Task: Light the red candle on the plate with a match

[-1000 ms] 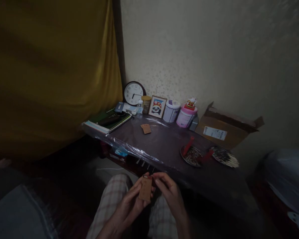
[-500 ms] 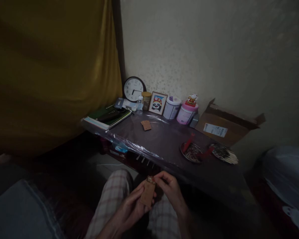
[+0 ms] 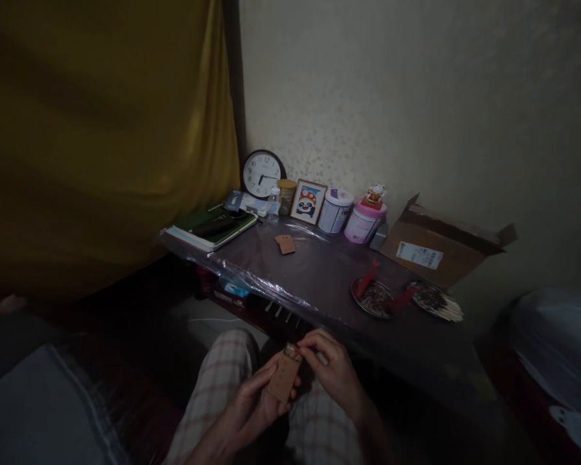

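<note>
Above my lap, my left hand point(image 3: 255, 402) is wrapped round a small brown cardboard box point(image 3: 283, 381), held tilted. At its far end the box shows an opening with something light and reddish inside, too dim to name. My right hand point(image 3: 335, 371) is at that end, thumb and fingers pinched together at the opening's right edge. What sits between those fingertips, if anything, is too small to make out. Flat brown card pieces point(image 3: 285, 244) lie on the table ahead.
The plastic-covered table point(image 3: 314, 278) holds a dish point(image 3: 374, 300) with red strips, a pile of dark-tipped sticks point(image 3: 440, 303), a cardboard box point(image 3: 430, 248), tubs point(image 3: 336, 213), a framed panda picture point(image 3: 308, 201), a clock point(image 3: 262, 173) and a green book point(image 3: 208, 227). A yellow curtain point(image 3: 101, 129) hangs left.
My right hand has shifted slightly at the box's open end, its fingers still pinched. My left hand keeps hold of the box, which has tilted slightly. The view has shifted a little.
</note>
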Demonstrator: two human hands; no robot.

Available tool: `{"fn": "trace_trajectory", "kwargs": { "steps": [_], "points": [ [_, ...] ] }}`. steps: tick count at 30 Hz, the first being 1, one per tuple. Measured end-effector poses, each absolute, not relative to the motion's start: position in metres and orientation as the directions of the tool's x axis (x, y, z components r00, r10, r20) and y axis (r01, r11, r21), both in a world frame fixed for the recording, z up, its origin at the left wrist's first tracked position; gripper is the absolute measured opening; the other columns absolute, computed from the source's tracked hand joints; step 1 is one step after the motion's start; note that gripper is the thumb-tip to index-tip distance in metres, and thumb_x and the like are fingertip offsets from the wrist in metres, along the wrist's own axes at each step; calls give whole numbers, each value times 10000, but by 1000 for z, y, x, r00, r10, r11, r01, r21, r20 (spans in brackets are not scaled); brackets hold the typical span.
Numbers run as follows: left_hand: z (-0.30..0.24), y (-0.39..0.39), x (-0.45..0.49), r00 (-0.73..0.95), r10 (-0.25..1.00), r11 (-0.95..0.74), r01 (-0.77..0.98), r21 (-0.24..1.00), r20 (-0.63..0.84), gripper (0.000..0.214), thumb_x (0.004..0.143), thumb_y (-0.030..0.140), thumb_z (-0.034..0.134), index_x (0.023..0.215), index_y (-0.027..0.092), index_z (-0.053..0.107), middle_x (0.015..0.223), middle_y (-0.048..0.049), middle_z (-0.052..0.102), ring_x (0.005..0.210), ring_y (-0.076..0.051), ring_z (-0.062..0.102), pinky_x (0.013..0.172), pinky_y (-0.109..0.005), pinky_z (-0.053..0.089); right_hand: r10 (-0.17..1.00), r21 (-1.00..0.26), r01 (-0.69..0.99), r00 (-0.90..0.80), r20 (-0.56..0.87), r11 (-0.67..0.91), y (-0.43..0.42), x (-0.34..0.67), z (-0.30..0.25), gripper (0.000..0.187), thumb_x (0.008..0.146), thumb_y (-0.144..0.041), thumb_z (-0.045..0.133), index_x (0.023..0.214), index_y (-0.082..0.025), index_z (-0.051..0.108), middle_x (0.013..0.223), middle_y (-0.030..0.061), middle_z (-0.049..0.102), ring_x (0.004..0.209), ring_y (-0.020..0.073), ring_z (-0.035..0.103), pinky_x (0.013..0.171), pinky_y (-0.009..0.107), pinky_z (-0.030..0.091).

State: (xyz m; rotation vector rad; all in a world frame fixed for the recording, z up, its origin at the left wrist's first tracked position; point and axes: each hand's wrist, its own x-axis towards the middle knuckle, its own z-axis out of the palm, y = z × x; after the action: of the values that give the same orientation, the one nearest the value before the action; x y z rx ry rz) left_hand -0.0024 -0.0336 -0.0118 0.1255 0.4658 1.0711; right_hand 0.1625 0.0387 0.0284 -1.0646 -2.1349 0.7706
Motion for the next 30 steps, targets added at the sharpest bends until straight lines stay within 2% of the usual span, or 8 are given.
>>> {"fn": "trace_trajectory", "kwargs": {
  "steps": [3,8,17,21,26,30],
  "points": [
    [-9,-34,-2,405,860,496,-807,320,-310,373,860,247,510,1221,157,539,861,-107,690,704,-172,653,609,-243,450,792,-701,478,-575,207,530,37,162,41,150,898,-242,506,848,-226,646,890,0,613,824,114,592,757,217,447],
    [-7,-36,0,416,865,494,-803,333,-281,340,839,245,537,1164,165,601,904,-93,678,740,-177,630,620,-252,442,723,-616,515,-678,132,596,38,164,52,167,913,-233,490,880,-226,654,880,1,602,836,114,574,758,212,435],
    [-13,-35,-3,456,869,493,-777,390,-190,309,847,231,496,1108,142,636,890,-118,688,759,-180,622,594,-250,420,678,-590,537,-734,24,603,43,170,60,124,860,-167,542,887,-228,646,914,-1,611,849,118,586,752,213,437],
    [-15,-36,-2,471,863,504,-777,377,-184,316,855,227,479,1122,136,621,898,-119,691,778,-179,632,615,-251,426,663,-554,541,-748,28,633,44,167,60,111,864,-186,543,888,-227,643,909,3,620,856,127,589,751,222,437],
    [-23,-37,-5,482,844,536,-771,345,-234,349,853,276,506,1164,138,588,840,-127,706,668,-163,645,586,-241,435,651,-616,476,-755,80,628,47,166,58,140,896,-199,499,900,-210,639,907,14,619,843,122,587,758,228,440],
    [-24,-36,-8,489,837,546,-767,337,-245,352,867,265,479,1185,140,563,863,-134,703,690,-165,651,604,-241,439,657,-668,451,-750,76,592,48,169,56,120,854,-149,539,899,-206,635,905,8,610,812,110,593,735,217,450]
  ]
}}
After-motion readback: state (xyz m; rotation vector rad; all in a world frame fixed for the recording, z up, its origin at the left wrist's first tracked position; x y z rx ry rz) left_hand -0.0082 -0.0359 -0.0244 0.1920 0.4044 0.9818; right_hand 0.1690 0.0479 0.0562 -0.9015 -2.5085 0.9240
